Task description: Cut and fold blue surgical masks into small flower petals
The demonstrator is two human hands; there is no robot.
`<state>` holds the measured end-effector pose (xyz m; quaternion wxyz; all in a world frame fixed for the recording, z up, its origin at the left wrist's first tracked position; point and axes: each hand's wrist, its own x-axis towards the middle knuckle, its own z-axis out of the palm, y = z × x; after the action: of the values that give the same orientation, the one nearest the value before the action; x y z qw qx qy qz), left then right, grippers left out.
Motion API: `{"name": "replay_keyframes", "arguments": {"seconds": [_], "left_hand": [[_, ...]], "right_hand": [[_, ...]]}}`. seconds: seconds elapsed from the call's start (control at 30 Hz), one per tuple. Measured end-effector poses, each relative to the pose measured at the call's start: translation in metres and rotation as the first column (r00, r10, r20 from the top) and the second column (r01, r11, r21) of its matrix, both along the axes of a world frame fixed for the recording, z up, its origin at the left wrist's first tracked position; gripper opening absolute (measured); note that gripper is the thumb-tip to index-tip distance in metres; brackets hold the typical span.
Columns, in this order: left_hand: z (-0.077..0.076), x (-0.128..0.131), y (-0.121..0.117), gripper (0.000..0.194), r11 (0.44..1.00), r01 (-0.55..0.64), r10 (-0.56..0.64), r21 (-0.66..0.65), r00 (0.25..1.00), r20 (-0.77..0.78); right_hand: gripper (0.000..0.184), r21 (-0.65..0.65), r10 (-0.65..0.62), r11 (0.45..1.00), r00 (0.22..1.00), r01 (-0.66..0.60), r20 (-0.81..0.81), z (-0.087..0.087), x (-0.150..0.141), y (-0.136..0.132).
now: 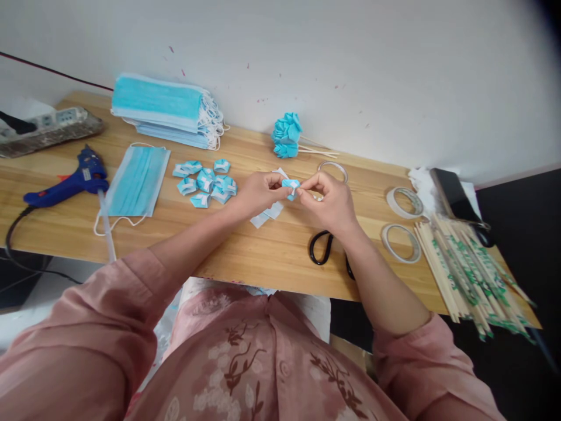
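Note:
Over the middle of the table, my left hand (258, 194) pinches one side of a small folded blue piece (290, 183) that looks like mask fabric. The fingertips of my right hand (331, 202) are closed at its other side, by a small white bit. Flat white-and-pale-blue scraps (267, 216) lie just beneath. To the left of my hands sits a group of several similar folded blue pieces (205, 180). Black-handled scissors (321, 248) rest below my right hand, partly hidden by my forearm.
Face masks (155, 105) are stacked at the back left, near a single mask (139, 181), a blue glue gun (83, 178) and a power strip (52, 128). Blue fabric flowers (286, 135) on sticks lie behind. Rightward are tape rolls (416, 252), wrapped chopsticks (464, 269) and a phone (453, 193).

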<state>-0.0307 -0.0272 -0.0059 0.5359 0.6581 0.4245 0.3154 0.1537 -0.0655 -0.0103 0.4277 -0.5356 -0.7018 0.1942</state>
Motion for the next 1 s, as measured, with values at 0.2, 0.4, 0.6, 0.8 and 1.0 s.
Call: {"name": "replay_keyframes", "arguments": {"seconds": [0.2, 0.4, 0.6, 0.8, 1.0], "left_hand": [[0.004, 0.001, -0.001, 0.019, 1.000, -0.012, 0.012, -0.012, 1.000, -0.010], [0.003, 0.001, -0.001, 0.020, 1.000, -0.018, 0.018, -0.018, 1.000, -0.002], [0.003, 0.000, -0.001, 0.021, 0.999, -0.004, 0.005, -0.040, 1.000, 0.024], [0.001, 0.001, 0.000, 0.021, 0.998, 0.028, -0.026, -0.051, 0.999, 0.026], [-0.002, 0.000, 0.000, 0.023, 0.997, 0.059, -0.058, -0.039, 0.998, 0.036]], "right_hand": [[0.014, -0.033, -0.005, 0.999, 0.999, 0.004, -0.039, -0.003, 0.000, 0.001], [0.028, -0.101, -0.061, 0.994, 0.992, 0.050, -0.113, -0.011, 0.001, 0.004], [0.037, -0.157, -0.002, 0.987, 0.979, -0.031, -0.205, -0.010, 0.001, 0.004], [0.040, -0.166, 0.023, 0.985, 0.982, -0.055, -0.188, -0.007, 0.003, 0.003], [0.041, -0.171, 0.069, 0.981, 0.988, -0.093, -0.140, -0.007, 0.009, 0.005]]}}
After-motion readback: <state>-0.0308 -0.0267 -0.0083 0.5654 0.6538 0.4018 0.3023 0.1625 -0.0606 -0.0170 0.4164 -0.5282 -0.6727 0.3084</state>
